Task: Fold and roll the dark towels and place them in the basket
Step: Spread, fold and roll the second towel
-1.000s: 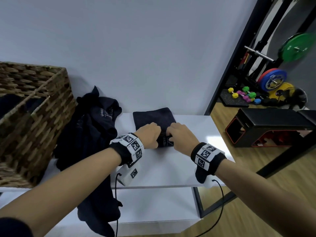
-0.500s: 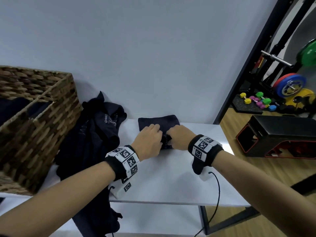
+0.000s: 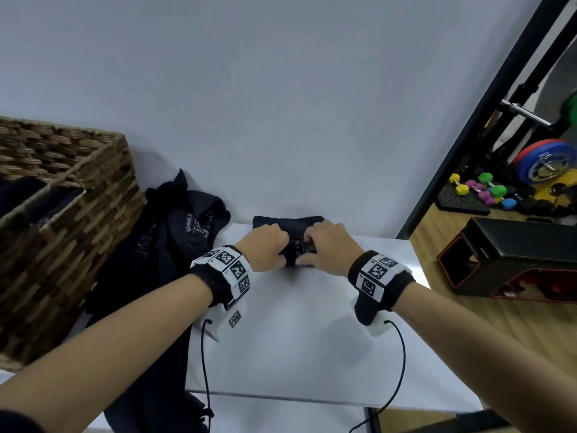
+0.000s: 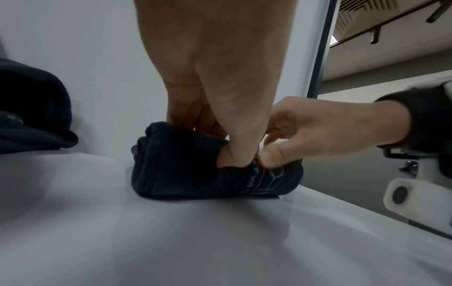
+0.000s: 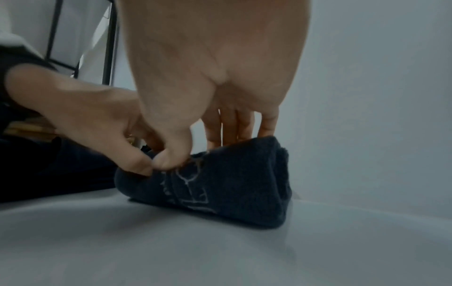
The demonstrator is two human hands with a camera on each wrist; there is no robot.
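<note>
A dark towel (image 3: pixel 292 225) lies partly rolled at the far side of the white table (image 3: pixel 287 339), close to the wall. My left hand (image 3: pixel 265 250) and right hand (image 3: pixel 324 248) sit side by side on the roll. In the left wrist view the left thumb presses into the towel roll (image 4: pixel 186 170) while the fingers curl over its top. In the right wrist view my right hand's thumb digs into the towel roll (image 5: pixel 232 183) and its fingers hook over the back. A woven basket (image 3: pixel 62 232) stands at the left with dark cloth inside.
A heap of loose dark towels (image 3: pixel 175 245) lies between the basket and my hands and hangs over the table's front. To the right, past the table's edge, are a black box (image 3: pixel 512 257), coloured dumbbells (image 3: pixel 480 189) and weight plates (image 3: pixel 543 164) on a wooden floor.
Both hands have moved away from me toward the wall, rolling the towel up. Less of the flat towel shows beyond the fingers now.
</note>
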